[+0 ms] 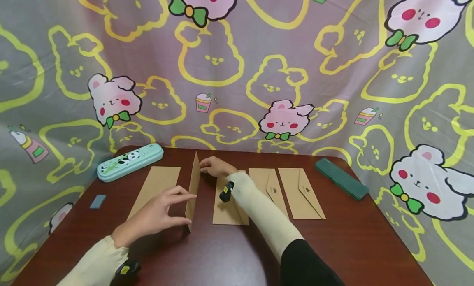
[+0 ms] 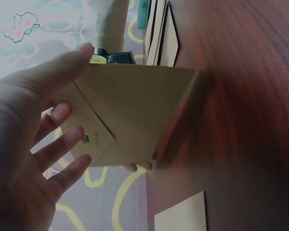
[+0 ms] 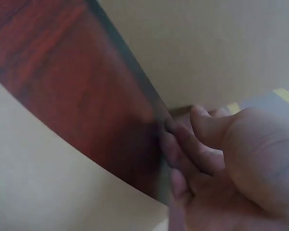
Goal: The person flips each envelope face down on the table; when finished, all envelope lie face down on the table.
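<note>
Upright envelope (image 1: 194,179): between hands
Left hand (image 1: 159,212): fingers wide, near end
Right hand (image 1: 217,167): fingers pinch far end

Brown envelopes (image 2: 130,106): five (one left, one upright mid-table, three right). Panda case (image 1: 130,161), far left: one. Green case (image 1: 341,179), far right: one. Blue block (image 1: 98,201), left: one. Hands (image 1: 159,212): two. Wrist cameras (image 1: 226,191): two.

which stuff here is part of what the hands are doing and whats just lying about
Likely part of the job:
raised envelope, between left hand and right hand
three flat envelopes to its right
flat tan piece to its left, probably another envelope

Apparently just lying about:
panda case
dark green case
small blue block
</note>
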Action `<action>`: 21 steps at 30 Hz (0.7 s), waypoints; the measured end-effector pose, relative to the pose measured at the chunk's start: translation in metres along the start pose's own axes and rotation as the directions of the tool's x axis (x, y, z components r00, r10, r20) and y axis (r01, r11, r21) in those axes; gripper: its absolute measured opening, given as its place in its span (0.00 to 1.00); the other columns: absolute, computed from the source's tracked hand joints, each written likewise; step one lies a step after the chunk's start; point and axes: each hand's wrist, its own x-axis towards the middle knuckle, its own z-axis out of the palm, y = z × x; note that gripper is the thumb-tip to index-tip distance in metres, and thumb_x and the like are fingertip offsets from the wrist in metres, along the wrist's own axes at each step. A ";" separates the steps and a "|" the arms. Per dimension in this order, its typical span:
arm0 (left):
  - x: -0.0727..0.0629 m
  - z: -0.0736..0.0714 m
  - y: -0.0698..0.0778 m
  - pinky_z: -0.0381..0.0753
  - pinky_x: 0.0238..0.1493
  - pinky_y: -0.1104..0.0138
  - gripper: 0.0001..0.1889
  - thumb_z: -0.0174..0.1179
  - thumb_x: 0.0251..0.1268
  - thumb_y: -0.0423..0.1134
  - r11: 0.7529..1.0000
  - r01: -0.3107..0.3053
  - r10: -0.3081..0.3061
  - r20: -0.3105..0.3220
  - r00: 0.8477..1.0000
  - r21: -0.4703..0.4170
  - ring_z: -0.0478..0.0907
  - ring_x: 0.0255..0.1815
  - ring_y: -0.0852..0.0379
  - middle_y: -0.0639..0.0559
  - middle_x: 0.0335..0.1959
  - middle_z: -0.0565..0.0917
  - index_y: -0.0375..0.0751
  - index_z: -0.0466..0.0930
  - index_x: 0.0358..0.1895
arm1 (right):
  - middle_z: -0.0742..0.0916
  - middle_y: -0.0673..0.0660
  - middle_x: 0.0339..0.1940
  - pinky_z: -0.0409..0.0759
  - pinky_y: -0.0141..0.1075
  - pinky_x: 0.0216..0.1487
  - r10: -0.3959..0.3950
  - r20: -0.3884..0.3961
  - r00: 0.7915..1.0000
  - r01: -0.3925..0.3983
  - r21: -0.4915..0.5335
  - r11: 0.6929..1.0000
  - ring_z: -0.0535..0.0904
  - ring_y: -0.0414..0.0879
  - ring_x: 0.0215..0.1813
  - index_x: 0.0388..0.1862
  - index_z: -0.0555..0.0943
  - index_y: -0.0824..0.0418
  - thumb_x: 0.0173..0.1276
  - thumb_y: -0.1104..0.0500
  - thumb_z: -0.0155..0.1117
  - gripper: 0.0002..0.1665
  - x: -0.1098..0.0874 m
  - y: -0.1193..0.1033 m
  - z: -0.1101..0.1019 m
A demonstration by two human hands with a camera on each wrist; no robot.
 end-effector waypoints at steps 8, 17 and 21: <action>-0.005 -0.011 -0.003 0.76 0.50 0.75 0.32 0.83 0.45 0.44 0.998 0.056 -0.056 -0.079 0.995 0.002 0.78 0.47 0.64 0.63 0.47 0.82 0.45 0.86 0.59 | 0.92 0.64 0.46 0.87 0.45 0.52 0.010 -0.052 0.999 0.010 0.380 0.925 0.90 0.46 0.42 0.60 0.84 0.68 0.75 0.63 0.64 0.18 -0.016 0.021 -0.036; -0.014 -0.014 -0.010 0.82 0.48 0.62 0.32 0.79 0.51 0.50 0.974 0.225 -0.225 -0.010 0.974 0.016 0.81 0.48 0.54 0.57 0.49 0.84 0.45 0.85 0.62 | 0.89 0.57 0.47 0.74 0.58 0.70 0.069 -0.081 0.994 -0.007 0.600 0.800 0.87 0.45 0.44 0.58 0.83 0.72 0.77 0.65 0.60 0.16 -0.031 0.025 -0.071; -0.016 -0.013 -0.011 0.82 0.52 0.54 0.34 0.77 0.54 0.54 0.962 0.265 -0.266 0.015 0.964 0.063 0.80 0.52 0.53 0.53 0.51 0.84 0.46 0.83 0.64 | 0.89 0.56 0.44 0.76 0.58 0.68 0.064 -0.113 0.992 0.012 0.568 0.823 0.87 0.45 0.43 0.55 0.84 0.72 0.76 0.65 0.61 0.15 -0.032 0.017 -0.076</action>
